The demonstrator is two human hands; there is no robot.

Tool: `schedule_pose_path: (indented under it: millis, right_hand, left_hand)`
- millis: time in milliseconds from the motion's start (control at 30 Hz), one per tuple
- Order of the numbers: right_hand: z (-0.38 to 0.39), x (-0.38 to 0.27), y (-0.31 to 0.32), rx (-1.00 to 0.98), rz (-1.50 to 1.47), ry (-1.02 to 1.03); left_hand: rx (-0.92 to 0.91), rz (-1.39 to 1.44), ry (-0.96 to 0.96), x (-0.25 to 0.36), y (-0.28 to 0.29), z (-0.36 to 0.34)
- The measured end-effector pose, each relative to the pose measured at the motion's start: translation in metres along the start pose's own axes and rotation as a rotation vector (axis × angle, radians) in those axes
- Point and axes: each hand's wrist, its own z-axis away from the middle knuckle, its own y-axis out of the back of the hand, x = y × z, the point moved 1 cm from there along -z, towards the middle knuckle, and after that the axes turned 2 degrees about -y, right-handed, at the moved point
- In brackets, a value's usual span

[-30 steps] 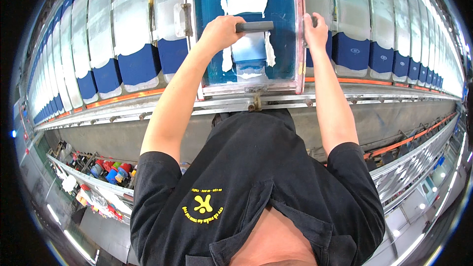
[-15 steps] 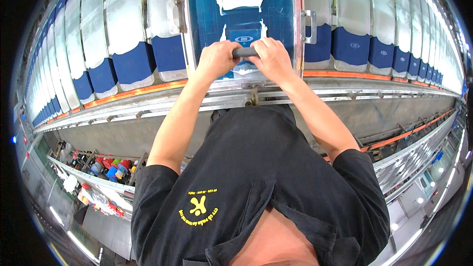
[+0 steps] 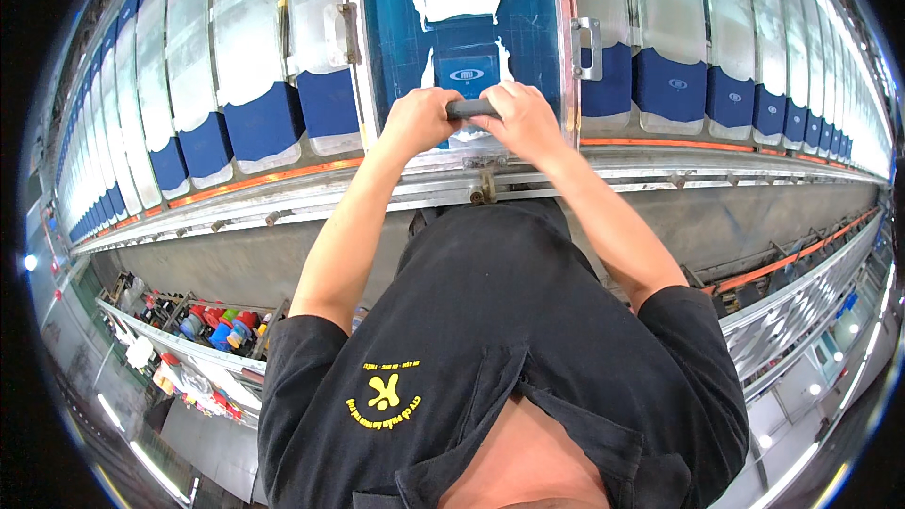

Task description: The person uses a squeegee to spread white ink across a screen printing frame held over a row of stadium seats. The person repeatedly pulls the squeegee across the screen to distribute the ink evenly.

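Observation:
Both my hands grip a dark grey squeegee by its bar, held crosswise near the close end of a blue printing screen. My left hand is wrapped round its left end, and my right hand closes on the right end. What lies directly under the hands is mostly hidden. Just beyond the squeegee, a small pale oval emblem shows on the screen. A thick patch of white ink lies farther off on the mesh, and thin white streaks run down either side of the emblem.
Metal handles stick out from the screen frame's sides. Rows of flat boards with dark blue fabric pieces stretch left and right. A metal rail runs between me and the boards. Colourful containers stand on a shelf at lower left.
My hands and the squeegee have shifted slightly toward me, uncovering more of the screen around the emblem. Both hands keep their hold.

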Motion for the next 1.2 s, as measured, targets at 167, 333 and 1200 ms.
schedule_pose_path:
  millis: [167,333,1200]
  right_hand:
    - [-0.04,0.073,0.056,0.451,0.1,-0.078]
    - [-0.05,0.19,0.05,0.521,-0.22,-0.56]
    - [-0.133,0.02,-0.115,0.65,-0.475,-0.527]
  left_hand:
    - [-0.028,-0.083,0.0,0.011,0.036,-0.024]
    - [0.067,-0.011,-0.036,0.023,0.052,-0.044]
    - [0.194,-0.144,-0.22,-0.17,0.073,0.159]
